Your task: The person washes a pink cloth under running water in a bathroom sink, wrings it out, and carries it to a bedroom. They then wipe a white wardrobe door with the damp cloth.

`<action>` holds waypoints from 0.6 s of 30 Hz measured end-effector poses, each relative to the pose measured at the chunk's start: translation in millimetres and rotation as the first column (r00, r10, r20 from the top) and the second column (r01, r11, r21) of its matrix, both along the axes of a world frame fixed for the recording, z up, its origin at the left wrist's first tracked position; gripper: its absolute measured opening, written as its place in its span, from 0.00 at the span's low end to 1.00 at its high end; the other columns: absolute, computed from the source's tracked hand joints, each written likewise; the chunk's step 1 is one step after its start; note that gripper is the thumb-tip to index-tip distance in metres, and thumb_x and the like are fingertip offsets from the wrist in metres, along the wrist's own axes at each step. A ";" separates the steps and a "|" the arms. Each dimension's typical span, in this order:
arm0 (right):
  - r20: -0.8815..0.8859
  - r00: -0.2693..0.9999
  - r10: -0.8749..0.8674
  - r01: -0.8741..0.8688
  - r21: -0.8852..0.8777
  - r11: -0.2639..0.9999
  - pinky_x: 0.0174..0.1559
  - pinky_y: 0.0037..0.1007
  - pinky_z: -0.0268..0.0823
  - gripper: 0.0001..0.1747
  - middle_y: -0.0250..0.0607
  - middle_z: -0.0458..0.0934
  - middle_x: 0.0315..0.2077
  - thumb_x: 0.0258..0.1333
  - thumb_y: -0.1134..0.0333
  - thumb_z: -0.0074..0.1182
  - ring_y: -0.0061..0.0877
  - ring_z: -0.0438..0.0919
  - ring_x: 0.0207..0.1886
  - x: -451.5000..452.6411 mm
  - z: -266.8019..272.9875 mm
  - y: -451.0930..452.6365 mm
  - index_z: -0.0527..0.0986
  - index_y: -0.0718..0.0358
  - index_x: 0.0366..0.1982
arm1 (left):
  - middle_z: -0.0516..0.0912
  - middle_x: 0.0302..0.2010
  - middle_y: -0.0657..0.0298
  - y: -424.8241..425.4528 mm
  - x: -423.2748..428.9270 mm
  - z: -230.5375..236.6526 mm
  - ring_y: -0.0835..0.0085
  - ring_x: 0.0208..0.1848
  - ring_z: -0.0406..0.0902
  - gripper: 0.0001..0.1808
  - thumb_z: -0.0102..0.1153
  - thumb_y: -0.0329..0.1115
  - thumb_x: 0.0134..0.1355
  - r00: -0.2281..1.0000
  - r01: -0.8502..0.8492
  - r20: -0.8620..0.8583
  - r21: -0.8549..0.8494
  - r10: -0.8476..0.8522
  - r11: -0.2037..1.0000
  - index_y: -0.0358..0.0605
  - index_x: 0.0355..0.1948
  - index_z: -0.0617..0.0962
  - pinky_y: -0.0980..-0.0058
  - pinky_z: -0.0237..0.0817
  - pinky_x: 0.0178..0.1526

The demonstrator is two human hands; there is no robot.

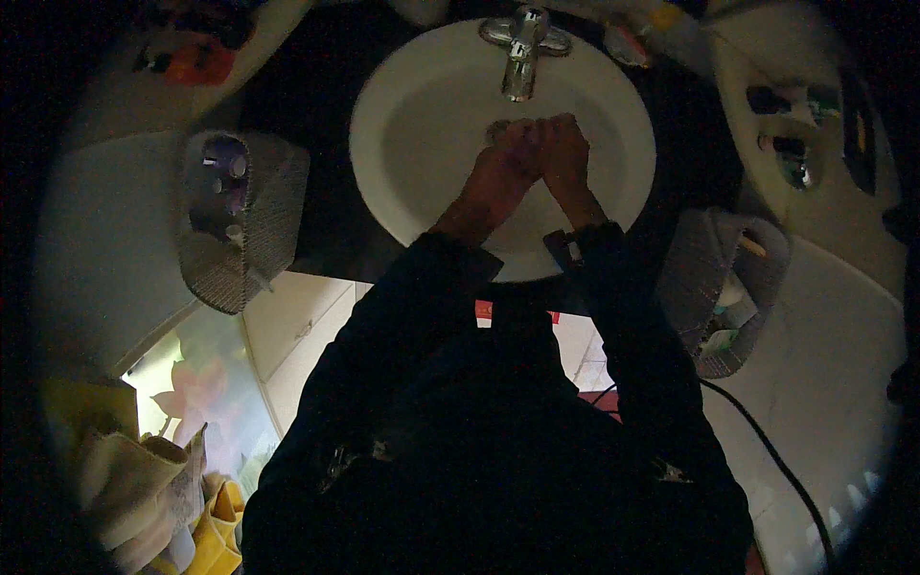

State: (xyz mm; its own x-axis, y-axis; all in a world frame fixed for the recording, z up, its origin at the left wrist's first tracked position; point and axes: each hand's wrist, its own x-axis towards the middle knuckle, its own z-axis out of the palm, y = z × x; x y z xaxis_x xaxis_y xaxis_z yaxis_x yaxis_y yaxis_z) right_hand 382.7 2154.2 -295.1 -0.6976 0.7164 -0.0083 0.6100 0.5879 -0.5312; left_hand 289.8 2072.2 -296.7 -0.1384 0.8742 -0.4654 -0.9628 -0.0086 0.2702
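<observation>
My left hand (507, 159) and my right hand (566, 149) are pressed together over the white oval washbasin (410, 215). Their fingers are curled and touch each other, below the spout of the chrome faucet (519, 68). In the dim light I cannot tell whether anything is between them. A small dark round shape (496, 130) shows beside my left fingers; what it is stays unclear. No water stream is visible from the spout. Dark sleeves cover both arms down to the wrists.
The basin sits in a dark countertop (330, 237). A mesh basket with bottles (277, 187) is at the left, another basket with small items (690, 287) at the right. A black cable (773, 442) runs down the right. Towels (133, 478) hang at lower left.
</observation>
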 end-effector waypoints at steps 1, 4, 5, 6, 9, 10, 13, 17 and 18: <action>-0.134 0.989 -0.062 0.062 -0.001 0.998 0.42 0.45 0.76 0.18 0.51 0.82 0.38 0.63 0.57 0.56 0.48 0.82 0.42 0.9 -1.1 -5.1 0.75 0.66 0.44 | 0.80 0.42 0.68 0.8 -1.4 0.9 0.75 0.44 0.77 0.11 0.51 0.44 0.73 0.994 -0.027 -0.104 -0.071 0.020 0.997 0.50 0.43 0.77 0.72 0.70 0.49; -0.062 0.996 0.063 -0.060 0.052 0.997 0.42 0.46 0.76 0.18 0.50 0.82 0.38 0.62 0.59 0.56 0.48 0.83 0.43 0.4 1.9 -13.1 0.73 0.65 0.45 | 0.80 0.44 0.68 1.5 1.4 2.4 0.76 0.47 0.77 0.10 0.52 0.42 0.72 0.830 0.065 -0.543 -0.134 -0.129 0.989 0.49 0.45 0.77 0.72 0.70 0.51; -0.118 0.993 -0.017 0.022 0.035 0.999 0.42 0.46 0.76 0.17 0.49 0.82 0.38 0.62 0.60 0.56 0.48 0.83 0.43 -1.2 4.6 -16.7 0.72 0.65 0.45 | 0.80 0.44 0.68 -0.1 0.9 2.5 0.76 0.47 0.77 0.09 0.52 0.41 0.72 0.589 0.111 -0.770 -0.223 -0.245 0.968 0.49 0.45 0.77 0.72 0.70 0.52; -0.065 0.990 -0.128 0.121 -0.096 0.988 0.42 0.46 0.76 0.16 0.49 0.82 0.38 0.62 0.60 0.56 0.48 0.83 0.43 -3.1 8.7 -21.6 0.72 0.65 0.45 | 0.80 0.44 0.68 0.2 3.8 2.3 0.76 0.47 0.77 0.09 0.52 0.41 0.72 0.556 0.079 -0.781 -0.291 -0.284 0.954 0.48 0.45 0.77 0.72 0.70 0.52; 0.162 0.986 -0.045 0.063 -0.110 0.992 0.42 0.47 0.75 0.17 0.52 0.80 0.40 0.62 0.61 0.55 0.50 0.82 0.42 -9.0 25.4 -12.3 0.72 0.65 0.46 | 0.81 0.46 0.67 -0.1 8.2 1.5 0.75 0.49 0.77 0.09 0.52 0.40 0.71 0.996 0.028 -0.085 -0.153 -0.041 0.988 0.48 0.46 0.77 0.71 0.70 0.52; 0.184 0.982 -0.034 0.035 -0.001 0.999 0.42 0.47 0.75 0.17 0.53 0.80 0.40 0.63 0.60 0.54 0.50 0.82 0.43 -12.3 30.2 -15.7 0.72 0.66 0.46 | 0.81 0.49 0.65 0.1 9.1 1.2 0.72 0.51 0.78 0.14 0.50 0.43 0.73 0.986 -0.038 -0.164 -0.121 0.018 0.992 0.46 0.50 0.77 0.69 0.70 0.54; 0.282 0.953 0.109 -0.141 0.097 0.985 0.43 0.45 0.76 0.17 0.53 0.80 0.43 0.65 0.58 0.54 0.49 0.83 0.45 -19.2 40.1 -15.1 0.72 0.67 0.44 | 0.81 0.53 0.63 0.7 7.9 0.5 0.69 0.55 0.78 0.21 0.47 0.49 0.76 0.853 -0.018 -0.522 -0.046 -0.009 0.999 0.45 0.56 0.76 0.66 0.70 0.57; 0.006 0.980 -0.197 0.190 -0.288 0.939 0.40 0.41 0.77 0.15 0.48 0.81 0.40 0.61 0.59 0.56 0.44 0.82 0.44 -22.8 29.9 -20.0 0.77 0.61 0.45 | 0.80 0.46 0.67 0.0 8.9 1.5 0.76 0.51 0.76 0.18 0.47 0.51 0.75 0.895 -0.042 -0.446 -0.108 -0.010 0.993 0.49 0.50 0.77 0.69 0.68 0.57; 0.096 0.991 -0.094 0.112 -0.202 0.973 0.40 0.41 0.77 0.13 0.48 0.80 0.39 0.61 0.60 0.56 0.45 0.81 0.44 -22.0 23.9 -17.7 0.78 0.63 0.41 | 0.80 0.45 0.67 -0.7 8.4 1.9 0.75 0.50 0.76 0.18 0.47 0.51 0.75 0.996 -0.051 -0.075 -0.174 0.038 0.983 0.48 0.49 0.77 0.68 0.68 0.56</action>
